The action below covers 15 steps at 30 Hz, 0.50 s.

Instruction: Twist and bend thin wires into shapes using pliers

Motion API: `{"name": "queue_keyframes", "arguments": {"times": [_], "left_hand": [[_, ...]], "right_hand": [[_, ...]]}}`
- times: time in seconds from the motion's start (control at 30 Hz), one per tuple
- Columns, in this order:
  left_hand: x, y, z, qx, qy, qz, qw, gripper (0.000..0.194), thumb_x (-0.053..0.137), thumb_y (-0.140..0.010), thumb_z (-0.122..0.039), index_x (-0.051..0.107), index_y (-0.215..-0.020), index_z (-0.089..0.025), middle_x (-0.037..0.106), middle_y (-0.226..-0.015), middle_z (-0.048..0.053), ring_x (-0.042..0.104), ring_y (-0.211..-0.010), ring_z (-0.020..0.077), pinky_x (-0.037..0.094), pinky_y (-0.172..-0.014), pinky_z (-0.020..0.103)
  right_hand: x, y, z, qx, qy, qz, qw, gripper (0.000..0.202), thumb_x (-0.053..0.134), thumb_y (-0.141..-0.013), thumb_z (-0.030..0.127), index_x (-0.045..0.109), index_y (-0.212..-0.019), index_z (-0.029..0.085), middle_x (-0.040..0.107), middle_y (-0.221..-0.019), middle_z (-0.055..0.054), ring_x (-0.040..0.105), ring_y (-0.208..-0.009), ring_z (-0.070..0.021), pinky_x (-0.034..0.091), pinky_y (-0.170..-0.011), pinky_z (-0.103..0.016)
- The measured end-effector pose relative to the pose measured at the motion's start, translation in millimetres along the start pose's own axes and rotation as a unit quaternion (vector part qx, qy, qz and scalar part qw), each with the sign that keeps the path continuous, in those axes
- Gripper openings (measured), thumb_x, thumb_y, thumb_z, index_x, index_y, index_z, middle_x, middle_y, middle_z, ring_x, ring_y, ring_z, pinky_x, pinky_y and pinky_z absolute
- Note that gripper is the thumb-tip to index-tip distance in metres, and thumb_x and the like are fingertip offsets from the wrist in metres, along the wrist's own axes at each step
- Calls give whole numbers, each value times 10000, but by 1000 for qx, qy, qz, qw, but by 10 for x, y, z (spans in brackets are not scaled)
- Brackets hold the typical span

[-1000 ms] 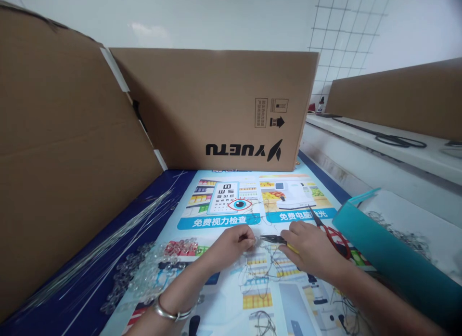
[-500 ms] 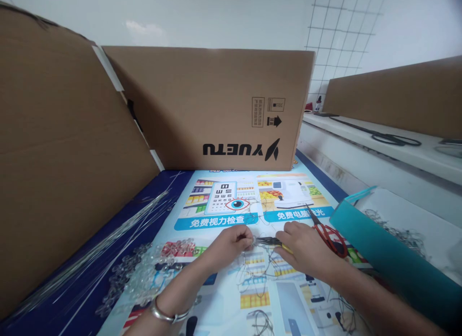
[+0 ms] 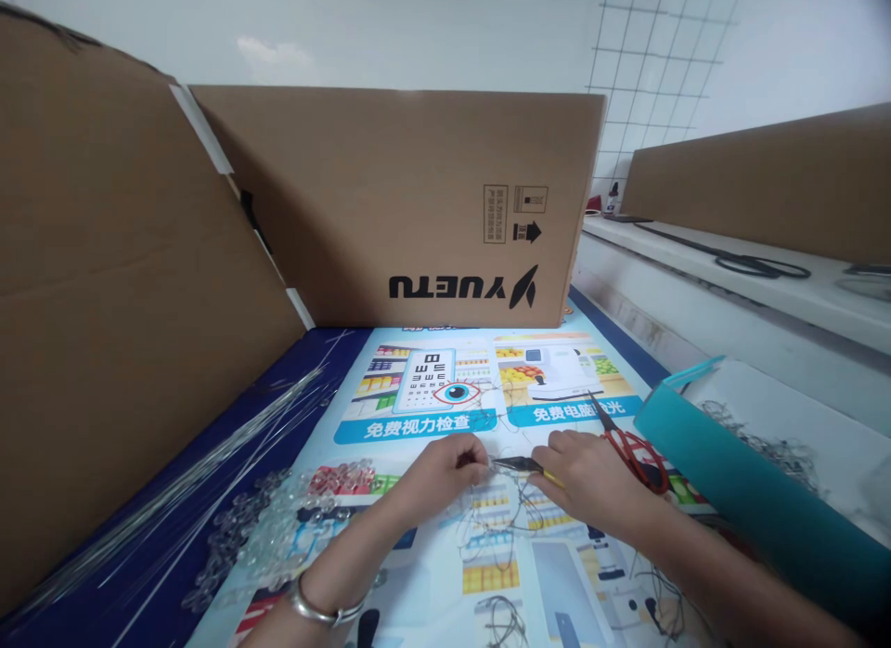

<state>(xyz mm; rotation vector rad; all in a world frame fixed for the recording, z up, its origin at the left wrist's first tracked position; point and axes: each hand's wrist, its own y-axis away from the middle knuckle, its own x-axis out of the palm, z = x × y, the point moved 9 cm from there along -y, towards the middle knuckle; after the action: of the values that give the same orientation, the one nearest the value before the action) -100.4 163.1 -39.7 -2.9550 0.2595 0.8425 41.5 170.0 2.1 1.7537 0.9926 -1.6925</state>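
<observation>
My right hand (image 3: 581,476) is wrapped round the yellow handles of a pair of pliers (image 3: 519,463), whose dark narrow jaws point left. At the jaw tips, my left hand (image 3: 449,472) pinches a small clear bead with thin wire; its exact shape is too small to make out. Tangled dark wire (image 3: 511,509) trails below the pliers over the printed poster. Left of my left forearm lies a spread of clear beads (image 3: 278,527). Red-handled scissors (image 3: 630,453) rest just beyond my right hand, blades pointing away.
A teal-edged box (image 3: 738,472) with wire pieces inside stands at the right. Tall cardboard panels (image 3: 404,193) close off the back and left. Long straight wires (image 3: 209,481) lie on the blue cloth at left. Another wire coil (image 3: 505,620) lies near the front.
The plier jaws look closer together now and slightly turned at the bead. Both hands stay almost in place; the view has shifted a little.
</observation>
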Motion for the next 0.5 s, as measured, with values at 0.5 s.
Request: {"name": "queue_keyframes", "arguments": {"times": [0.5], "left_hand": [[-66,34,-61,-6,-102,-22,994,91,534,-746,-250,580,-806,-199,567,-780,-3,518,-654,147,366,-569,233]], "right_hand": [[-13,9,2,1,7,-6,1000,222,477,-877,373,588,-834,185,582,-767,-47,546,-751,-187,332,-617,-275]]}}
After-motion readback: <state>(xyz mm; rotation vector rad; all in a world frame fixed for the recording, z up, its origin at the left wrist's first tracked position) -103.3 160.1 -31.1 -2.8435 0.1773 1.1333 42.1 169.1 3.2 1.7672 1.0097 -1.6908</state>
